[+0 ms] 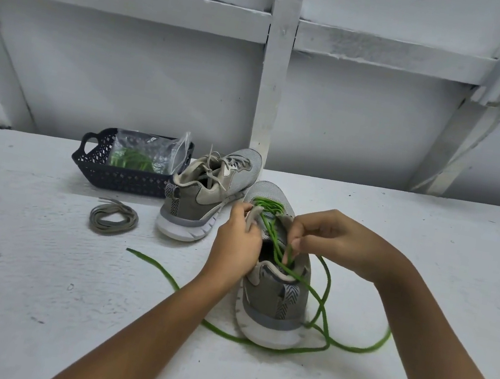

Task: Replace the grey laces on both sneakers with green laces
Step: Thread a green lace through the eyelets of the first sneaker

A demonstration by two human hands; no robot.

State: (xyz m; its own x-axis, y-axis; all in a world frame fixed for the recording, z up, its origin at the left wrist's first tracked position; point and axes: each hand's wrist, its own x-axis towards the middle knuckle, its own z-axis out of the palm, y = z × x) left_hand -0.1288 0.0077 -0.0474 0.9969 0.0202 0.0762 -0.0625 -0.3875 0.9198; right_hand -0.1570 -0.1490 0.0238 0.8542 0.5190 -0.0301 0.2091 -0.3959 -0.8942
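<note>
near sneaker (271,294) heel toward the camera, mid-worktop (33,269), part-laced with green lace (267,206), loose ends trailing around its heel | left hand (235,239) pinches its left eyelet flap | right hand (326,237) pinches the lace at the collar | second sneaker (205,192), grey-laced, just behind-left | coiled grey lace (113,217) beside it | dark basket (100,172) holding bagged green laces (136,156)

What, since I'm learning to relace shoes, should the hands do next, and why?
Probably the right hand should pull the green lace it pinches taut: long slack trails loose around the near sneaker, which the left hand grips, and only its toe end looks laced.
</note>
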